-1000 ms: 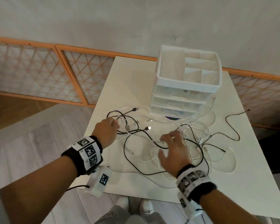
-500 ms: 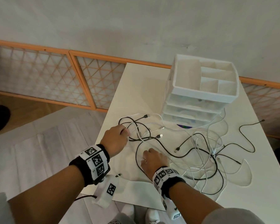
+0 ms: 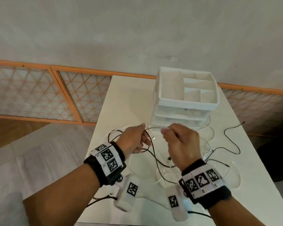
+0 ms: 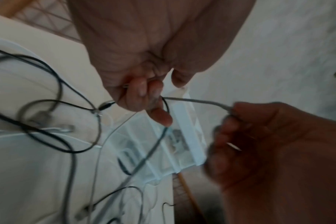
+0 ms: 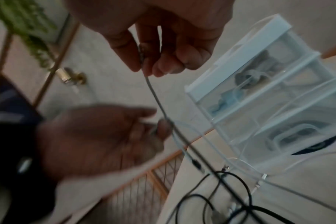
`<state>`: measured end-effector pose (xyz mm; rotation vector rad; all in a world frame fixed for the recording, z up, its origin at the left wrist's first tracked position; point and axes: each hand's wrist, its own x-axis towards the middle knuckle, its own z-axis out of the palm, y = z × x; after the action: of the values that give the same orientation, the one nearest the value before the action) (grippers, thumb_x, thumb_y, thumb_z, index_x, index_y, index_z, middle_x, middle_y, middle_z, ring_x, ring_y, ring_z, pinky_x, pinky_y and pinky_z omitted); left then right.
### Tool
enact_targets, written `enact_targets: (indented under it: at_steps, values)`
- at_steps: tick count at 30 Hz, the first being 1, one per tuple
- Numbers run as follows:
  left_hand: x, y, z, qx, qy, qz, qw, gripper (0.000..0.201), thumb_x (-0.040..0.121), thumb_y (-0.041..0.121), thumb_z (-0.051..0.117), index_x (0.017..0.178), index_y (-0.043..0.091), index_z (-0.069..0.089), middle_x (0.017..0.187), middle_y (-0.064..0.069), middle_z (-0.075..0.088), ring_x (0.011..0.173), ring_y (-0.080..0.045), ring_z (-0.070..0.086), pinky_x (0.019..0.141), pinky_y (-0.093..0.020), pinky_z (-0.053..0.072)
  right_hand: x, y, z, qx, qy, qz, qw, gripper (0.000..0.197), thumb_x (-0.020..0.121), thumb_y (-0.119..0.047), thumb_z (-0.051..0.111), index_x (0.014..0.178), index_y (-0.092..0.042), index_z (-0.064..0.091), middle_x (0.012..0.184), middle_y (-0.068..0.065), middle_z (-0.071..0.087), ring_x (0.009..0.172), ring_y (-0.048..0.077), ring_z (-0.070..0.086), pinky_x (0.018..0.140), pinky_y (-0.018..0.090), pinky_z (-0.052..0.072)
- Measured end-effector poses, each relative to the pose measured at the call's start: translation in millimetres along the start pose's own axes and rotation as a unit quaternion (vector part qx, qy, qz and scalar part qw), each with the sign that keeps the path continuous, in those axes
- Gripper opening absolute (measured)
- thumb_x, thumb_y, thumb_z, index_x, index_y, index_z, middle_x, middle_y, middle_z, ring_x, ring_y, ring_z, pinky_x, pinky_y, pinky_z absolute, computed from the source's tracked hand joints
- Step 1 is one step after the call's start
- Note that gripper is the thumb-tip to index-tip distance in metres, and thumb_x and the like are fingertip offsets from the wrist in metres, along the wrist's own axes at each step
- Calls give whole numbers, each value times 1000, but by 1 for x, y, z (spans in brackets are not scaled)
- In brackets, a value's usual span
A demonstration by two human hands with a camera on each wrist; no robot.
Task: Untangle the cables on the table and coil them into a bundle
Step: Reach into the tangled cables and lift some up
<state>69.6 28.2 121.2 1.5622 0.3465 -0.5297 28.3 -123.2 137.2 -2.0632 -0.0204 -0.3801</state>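
Both hands are raised above the white table (image 3: 260, 160): the left hand (image 3: 134, 139) has its fingers curled round a pale cable (image 3: 153, 127), and the right hand (image 3: 183, 144) pinches the same cable between thumb and fingertips (image 5: 136, 60). A short stretch of it runs between the two grips. The remaining black cables (image 3: 232, 141) and white ones lie looped on the table below, in front of a white drawer unit (image 3: 186, 101).

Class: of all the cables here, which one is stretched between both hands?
The grey cable, pinched by the left hand and right hand. The black cables mostly lie on the table.
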Motion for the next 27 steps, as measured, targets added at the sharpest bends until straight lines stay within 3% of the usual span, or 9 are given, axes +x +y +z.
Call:
enact_targets:
  at_steps: [3, 6, 8, 12, 15, 19, 22, 25, 27]
  values:
    - [6, 21, 15, 98, -12, 34, 995, 51, 95, 54, 49, 74, 9, 59, 59, -5, 54, 47, -17, 43, 46, -23, 35, -15, 11, 15, -90, -79, -109, 987, 30, 85, -28, 57, 59, -15, 52, 53, -12, 38, 49, 12, 37, 47, 30, 35]
    - [10, 29, 22, 226, -41, 62, 971, 30, 87, 30, 65, 64, 11, 58, 56, -2, 54, 54, -20, 52, 52, -25, 39, -19, 26, 20, -106, -76, -130, 983, 21, 87, -32, 56, 68, -21, 55, 61, -19, 38, 52, 5, 35, 48, 23, 28]
    - [15, 31, 23, 317, -31, 64, 946, 16, 85, 11, 58, 70, 4, 60, 62, -8, 56, 62, -24, 54, 57, -29, 41, -19, 29, 18, -108, -96, -136, 980, 20, 90, -40, 54, 77, -25, 57, 66, -19, 45, 54, 4, 38, 50, 24, 34]
    - [13, 41, 16, 467, 24, 110, 877, 25, 96, 14, 45, 79, 5, 61, 74, -8, 62, 69, -27, 59, 55, -27, 43, -8, 31, 2, -103, -127, -112, 980, 31, 84, -60, 57, 100, -34, 64, 77, -13, 61, 54, 4, 49, 57, 28, 50]
    - [3, 53, 9, 473, 45, 175, 862, 30, 103, 31, 40, 89, 12, 58, 81, -8, 63, 75, -30, 60, 63, -32, 45, 17, 29, -9, -33, -51, -89, 994, 24, 81, -42, 65, 101, -31, 58, 82, -12, 61, 50, 12, 52, 57, 37, 53]
    - [-15, 80, 19, 496, 48, 238, 834, 43, 101, 47, 42, 72, 18, 55, 67, 3, 55, 61, -12, 51, 54, -24, 33, 47, 14, -12, 2, -42, -104, 994, 33, 82, -30, 67, 113, -31, 56, 77, -9, 59, 53, 8, 50, 60, 34, 53]
    - [-32, 103, 30, 490, 71, 345, 798, 49, 98, 53, 44, 62, 21, 49, 54, 6, 44, 49, -9, 41, 49, -20, 25, 62, 17, -6, -11, -71, -55, 996, 8, 90, -31, 64, 96, -27, 62, 61, -7, 56, 55, 10, 51, 60, 34, 49]
    - [-49, 122, 34, 352, 119, 449, 813, 54, 99, 49, 46, 58, 17, 34, 51, 8, 25, 46, -10, 26, 49, -22, 21, 75, 54, -2, -79, -107, 64, 989, 30, 93, -39, 57, 80, -15, 69, 68, 1, 68, 71, 22, 64, 70, 35, 53]
    - [-52, 135, 28, 228, 176, 489, 823, 55, 99, 46, 49, 59, 13, 30, 54, 8, 20, 48, -9, 20, 50, -26, 20, 72, 92, -8, -199, -177, 142, 953, 37, 93, -41, 53, 83, -10, 72, 84, 10, 73, 85, 31, 66, 76, 33, 51]
